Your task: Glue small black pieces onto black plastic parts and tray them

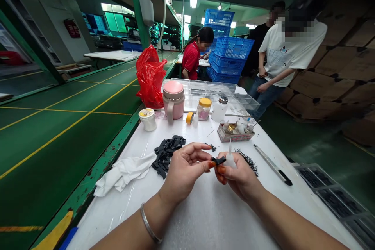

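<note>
Between the thumb and fingers of my left hand (183,170) is a small black plastic part (219,160). My right hand (242,175) is closed around a small translucent squeeze bottle (230,159) whose thin nozzle points up. Its fingertips are close to the black part; whether they also grip it, I cannot tell. Dark orange-brown stains show on the fingertips of both hands. Left of my hands lies a pile of similar black parts (166,154). Thin black pins (248,161) are heaped just beyond my right hand, and tiny dark pieces (212,147) lie behind the held part.
A crumpled white cloth (125,174) lies at left, a utility knife (272,164) at right. Farther back are a pink mug (174,101), jars, a small box of bottles (236,134) and a red bag (150,74). Co-workers and blue crates (228,52) are beyond the table.
</note>
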